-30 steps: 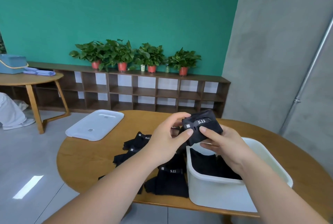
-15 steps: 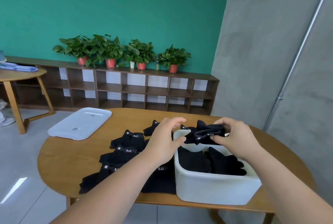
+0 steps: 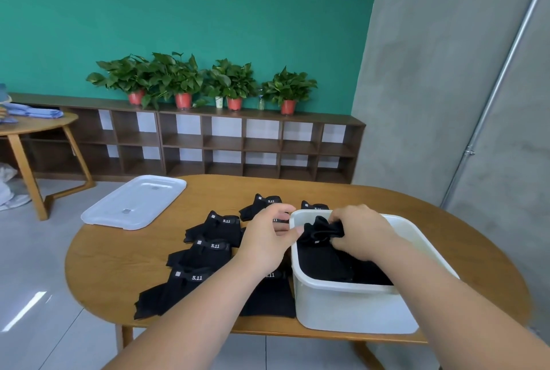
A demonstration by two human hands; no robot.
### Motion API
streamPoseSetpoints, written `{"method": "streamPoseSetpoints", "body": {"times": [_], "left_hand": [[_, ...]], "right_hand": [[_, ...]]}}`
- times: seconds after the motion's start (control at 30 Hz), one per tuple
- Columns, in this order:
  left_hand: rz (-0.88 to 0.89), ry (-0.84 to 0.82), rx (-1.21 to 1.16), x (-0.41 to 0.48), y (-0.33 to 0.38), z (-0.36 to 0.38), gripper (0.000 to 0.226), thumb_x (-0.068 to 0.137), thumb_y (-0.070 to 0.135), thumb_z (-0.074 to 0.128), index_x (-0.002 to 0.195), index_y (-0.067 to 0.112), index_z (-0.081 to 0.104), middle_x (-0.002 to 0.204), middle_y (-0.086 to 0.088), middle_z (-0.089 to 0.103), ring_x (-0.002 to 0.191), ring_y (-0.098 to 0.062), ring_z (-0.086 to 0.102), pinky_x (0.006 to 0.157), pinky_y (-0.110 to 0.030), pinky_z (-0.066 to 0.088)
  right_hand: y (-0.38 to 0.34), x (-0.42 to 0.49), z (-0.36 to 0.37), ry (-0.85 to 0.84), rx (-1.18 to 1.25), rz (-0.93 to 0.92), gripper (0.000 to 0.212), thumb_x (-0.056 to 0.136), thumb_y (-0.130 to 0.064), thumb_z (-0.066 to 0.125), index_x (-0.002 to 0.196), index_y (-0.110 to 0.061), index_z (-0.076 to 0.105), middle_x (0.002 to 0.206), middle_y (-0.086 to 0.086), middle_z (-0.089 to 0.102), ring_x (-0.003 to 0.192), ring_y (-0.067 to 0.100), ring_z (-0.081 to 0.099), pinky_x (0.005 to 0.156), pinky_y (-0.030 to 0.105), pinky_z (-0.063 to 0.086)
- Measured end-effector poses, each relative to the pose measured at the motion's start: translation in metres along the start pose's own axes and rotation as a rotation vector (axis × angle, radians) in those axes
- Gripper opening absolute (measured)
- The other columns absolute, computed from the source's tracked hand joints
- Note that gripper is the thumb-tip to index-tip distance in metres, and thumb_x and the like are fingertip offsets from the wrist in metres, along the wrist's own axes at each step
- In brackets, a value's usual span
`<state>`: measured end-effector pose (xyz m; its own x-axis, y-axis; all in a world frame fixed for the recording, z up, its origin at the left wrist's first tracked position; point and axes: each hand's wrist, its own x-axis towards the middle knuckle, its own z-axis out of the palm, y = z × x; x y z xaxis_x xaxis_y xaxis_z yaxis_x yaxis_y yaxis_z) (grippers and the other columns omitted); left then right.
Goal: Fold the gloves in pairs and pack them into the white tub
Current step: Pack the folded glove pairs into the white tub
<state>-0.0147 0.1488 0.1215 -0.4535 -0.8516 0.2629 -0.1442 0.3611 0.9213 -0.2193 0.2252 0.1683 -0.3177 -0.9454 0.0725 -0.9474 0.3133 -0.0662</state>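
Note:
The white tub stands on the right part of the wooden table, with black folded gloves lying inside. My right hand grips a folded black glove pair just inside the tub's far left corner. My left hand hovers at the tub's left rim, fingers relaxed and holding nothing, thumb near the pair. Several loose black gloves marked 5.11 lie spread on the table left of the tub.
The tub's white lid lies at the table's far left edge. Behind stands a low brown shelf with potted plants. A second wooden table is at the left, a grey wall at the right.
The folded pair has come down from above the tub into its far left corner in my right hand. My left hand let go of it and now hovers at the rim.

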Motion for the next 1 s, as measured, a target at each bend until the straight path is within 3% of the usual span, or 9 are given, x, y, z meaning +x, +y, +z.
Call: {"method": "streamPoseSetpoints", "body": {"times": [0.1,0.17,0.37,0.5,0.63,0.77,0.9,0.97,1.0], "left_hand": [[-0.006,0.002,-0.018,0.000,-0.002,0.001,0.038,0.092,0.023,0.082,0.124,0.039,0.067,0.116,0.018,0.066,0.098,0.002,0.068,0.077,-0.012,0.053],[-0.015,0.001,-0.029,0.000,-0.003,0.001,0.039,0.092,0.024,0.082,0.125,0.038,0.067,0.116,0.019,0.067,0.098,0.004,0.069,0.078,-0.014,0.053],[-0.011,-0.003,-0.013,0.001,-0.004,0.001,0.039,0.092,0.022,0.082,0.126,0.036,0.068,0.118,0.019,0.067,0.100,0.001,0.069,0.084,-0.018,0.054],[-0.009,0.001,-0.016,0.001,-0.006,0.002,0.038,0.092,0.022,0.082,0.125,0.036,0.069,0.119,0.018,0.067,0.101,0.001,0.069,0.087,-0.021,0.056],[-0.007,0.010,-0.020,0.001,-0.009,0.003,0.037,0.093,0.024,0.081,0.124,0.038,0.069,0.120,0.019,0.066,0.102,0.002,0.069,0.090,-0.023,0.057],[0.002,0.013,0.000,0.000,-0.009,0.003,0.035,0.094,0.025,0.080,0.124,0.037,0.069,0.121,0.019,0.066,0.102,0.002,0.068,0.083,-0.015,0.052],[0.021,0.031,0.031,-0.001,-0.009,0.005,0.032,0.096,0.027,0.078,0.124,0.035,0.069,0.122,0.018,0.066,0.102,0.006,0.067,0.080,-0.011,0.052],[0.037,0.040,0.058,-0.002,-0.010,0.006,0.031,0.097,0.028,0.077,0.125,0.034,0.069,0.122,0.019,0.066,0.101,0.010,0.065,0.077,-0.007,0.051],[0.048,0.044,0.075,-0.002,-0.010,0.006,0.030,0.097,0.028,0.076,0.126,0.034,0.068,0.122,0.019,0.066,0.101,0.011,0.064,0.077,-0.006,0.050]], "right_hand": [[0.003,0.002,-0.007,-0.052,0.056,-0.030,0.041,0.081,-0.041,0.078,0.119,-0.040,0.062,0.115,-0.014,0.068,0.108,0.018,0.061,0.088,0.035,0.055],[0.002,0.004,-0.008,-0.003,0.087,-0.064,0.042,0.085,-0.041,0.081,0.124,-0.042,0.064,0.117,-0.018,0.071,0.113,0.015,0.061,0.091,0.036,0.055],[-0.010,0.011,0.009,0.016,-0.116,-0.064,0.018,0.091,-0.042,0.075,0.108,-0.041,0.072,0.105,-0.011,0.069,0.098,0.019,0.064,0.074,0.031,0.051],[-0.012,0.016,0.006,-0.014,-0.085,-0.033,0.009,0.093,-0.042,0.071,0.100,-0.040,0.076,0.098,-0.009,0.069,0.094,0.021,0.065,0.072,0.033,0.055],[-0.021,0.020,0.012,-0.032,-0.114,0.008,0.008,0.095,-0.038,0.070,0.098,-0.036,0.078,0.098,-0.004,0.068,0.090,0.023,0.066,0.071,0.032,0.055],[-0.024,0.017,0.023,-0.094,-0.150,0.047,0.013,0.097,-0.036,0.068,0.106,-0.034,0.077,0.109,0.000,0.064,0.097,0.024,0.065,0.076,0.032,0.054],[-0.019,0.013,0.012,-0.058,-0.116,0.022,0.008,0.096,-0.037,0.067,0.093,-0.031,0.070,0.102,-0.001,0.064,0.092,0.024,0.063,0.068,0.032,0.049],[-0.019,0.006,0.005,-0.021,-0.078,0.010,0.009,0.096,-0.039,0.068,0.104,-0.035,0.071,0.110,-0.003,0.070,0.101,0.024,0.065,0.076,0.035,0.054],[-0.019,0.000,0.002,0.012,-0.046,0.002,0.022,0.098,-0.039,0.067,0.119,-0.037,0.070,0.120,-0.006,0.071,0.110,0.023,0.065,0.084,0.037,0.056]]}}
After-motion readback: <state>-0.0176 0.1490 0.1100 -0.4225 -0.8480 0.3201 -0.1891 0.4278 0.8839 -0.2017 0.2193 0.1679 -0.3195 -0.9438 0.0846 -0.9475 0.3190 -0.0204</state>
